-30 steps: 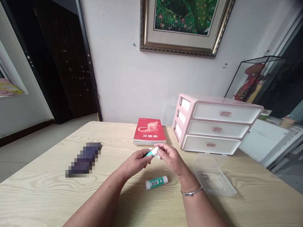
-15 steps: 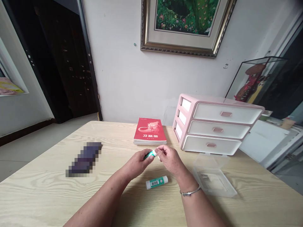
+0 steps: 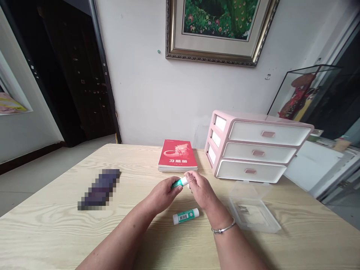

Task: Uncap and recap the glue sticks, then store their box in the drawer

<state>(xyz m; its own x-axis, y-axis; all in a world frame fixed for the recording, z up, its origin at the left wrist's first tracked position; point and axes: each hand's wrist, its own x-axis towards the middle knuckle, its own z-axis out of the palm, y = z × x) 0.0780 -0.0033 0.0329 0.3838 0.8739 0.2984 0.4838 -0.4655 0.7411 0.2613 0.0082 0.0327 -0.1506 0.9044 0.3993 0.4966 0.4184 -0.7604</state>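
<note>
A green-and-white glue stick (image 3: 180, 183) is wrapped in the fingers of my left hand (image 3: 164, 195), tilted with its white end up to the right. My right hand (image 3: 200, 187) has its thumb and fingers closed on that white end. A bit of white also shows beneath the right fingers; I cannot make out what it is. Below both hands, a second glue stick (image 3: 186, 216) lies on its side on the wooden table (image 3: 157, 243), its barcode facing up.
Red-covered books (image 3: 177, 153) lie stacked behind my hands. To the right stand a pink-and-white drawer unit (image 3: 258, 150) and, before it, a clear plastic box (image 3: 264, 219) with its lid open. A dark, pixelated object (image 3: 99, 189) lies on the left.
My right thumb and fingers have shifted slightly on the glue stick's white end, and the right wrist has moved a little left. The second glue stick stays in place.
</note>
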